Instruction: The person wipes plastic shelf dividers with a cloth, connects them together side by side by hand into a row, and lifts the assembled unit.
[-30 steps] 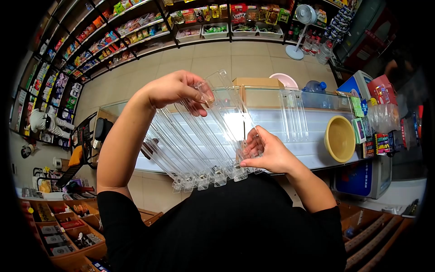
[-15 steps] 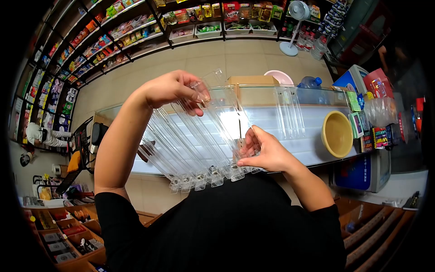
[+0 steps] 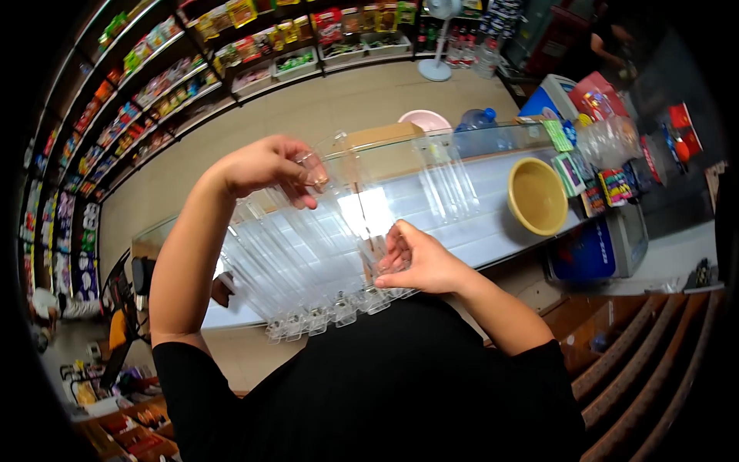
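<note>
Several long clear plastic channel strips lie side by side on the glass counter, their tabbed ends near my body. My left hand is bent over the far end of one strip, its thumb and fingers closed on the clear plastic. At the near end, my right hand pinches the same strip low down between thumb and curled fingers. The strip slants between both hands, and glare on the glass blurs its edges. A separate group of clear strips rests farther right on the counter.
A yellow basin stands right of the strips, beside small packets. Beyond the counter are a cardboard box, a pink basin and a blue water jug. Stocked shelves line the back. A person is at upper right.
The camera view has turned and shifted, so the counter, basin and shelves appear farther left. Both hands keep their hold on the strip, with little movement relative to the counter.
</note>
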Demonstrator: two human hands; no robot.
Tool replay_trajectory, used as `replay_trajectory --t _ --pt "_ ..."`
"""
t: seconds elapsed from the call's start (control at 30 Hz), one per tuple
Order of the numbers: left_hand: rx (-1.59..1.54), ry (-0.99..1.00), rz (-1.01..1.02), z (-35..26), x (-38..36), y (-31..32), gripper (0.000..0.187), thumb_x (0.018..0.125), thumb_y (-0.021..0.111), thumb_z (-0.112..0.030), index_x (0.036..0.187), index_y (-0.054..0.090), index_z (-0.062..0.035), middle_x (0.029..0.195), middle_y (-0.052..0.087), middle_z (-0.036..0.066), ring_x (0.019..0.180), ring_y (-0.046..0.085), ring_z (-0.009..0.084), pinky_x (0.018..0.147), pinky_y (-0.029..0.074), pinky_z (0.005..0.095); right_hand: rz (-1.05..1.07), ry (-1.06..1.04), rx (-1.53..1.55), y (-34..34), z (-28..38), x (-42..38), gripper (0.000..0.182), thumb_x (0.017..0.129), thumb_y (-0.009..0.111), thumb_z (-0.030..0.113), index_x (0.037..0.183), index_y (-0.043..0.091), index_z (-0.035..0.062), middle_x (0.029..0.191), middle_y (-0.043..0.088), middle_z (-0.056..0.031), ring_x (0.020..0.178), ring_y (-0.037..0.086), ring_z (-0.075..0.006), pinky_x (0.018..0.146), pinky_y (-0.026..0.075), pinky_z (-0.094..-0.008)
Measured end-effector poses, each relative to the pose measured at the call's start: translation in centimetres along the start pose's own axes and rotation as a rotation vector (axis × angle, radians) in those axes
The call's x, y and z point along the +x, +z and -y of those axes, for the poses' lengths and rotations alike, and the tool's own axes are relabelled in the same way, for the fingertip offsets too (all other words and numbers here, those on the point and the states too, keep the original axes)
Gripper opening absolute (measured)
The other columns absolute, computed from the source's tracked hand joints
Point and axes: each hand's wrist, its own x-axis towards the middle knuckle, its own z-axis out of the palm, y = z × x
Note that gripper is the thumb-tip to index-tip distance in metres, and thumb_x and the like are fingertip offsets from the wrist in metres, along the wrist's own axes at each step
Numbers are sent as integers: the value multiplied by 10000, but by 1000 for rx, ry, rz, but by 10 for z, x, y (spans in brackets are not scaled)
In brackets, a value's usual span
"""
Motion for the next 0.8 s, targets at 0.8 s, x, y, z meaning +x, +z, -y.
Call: replay_trajectory --t 0.8 --pt "5 167 234 -36 126 34 566 1004 738 -249 1488 564 -11 1199 778 155 1064 771 227 927 617 376 -18 126 129 -79 -39 -33 627 814 977 158 1170 469 63 1044 716 -120 910 672 -117 809 569 -292"
